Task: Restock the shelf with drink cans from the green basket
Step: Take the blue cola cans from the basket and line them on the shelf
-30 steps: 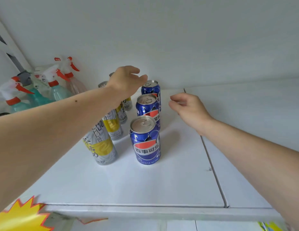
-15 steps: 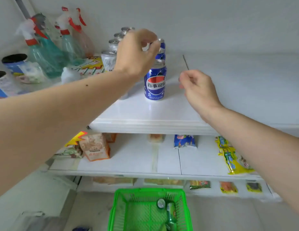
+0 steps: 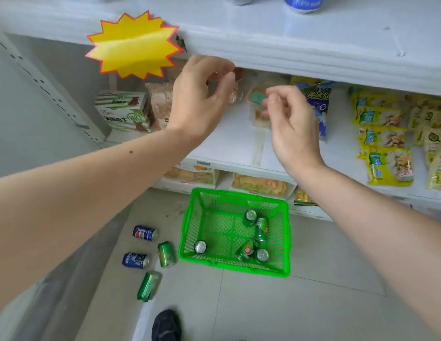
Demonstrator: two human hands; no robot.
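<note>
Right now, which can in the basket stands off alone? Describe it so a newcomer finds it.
Find the green basket on the floor below the shelves. Four cans cluster along its right side; the lone can stands in the near-left corner. Only its silver top shows, apart from the others.

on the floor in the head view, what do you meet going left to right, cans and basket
lower blue can → upper blue can → green can lying nearest the camera → green can beside the basket → green basket
</note>
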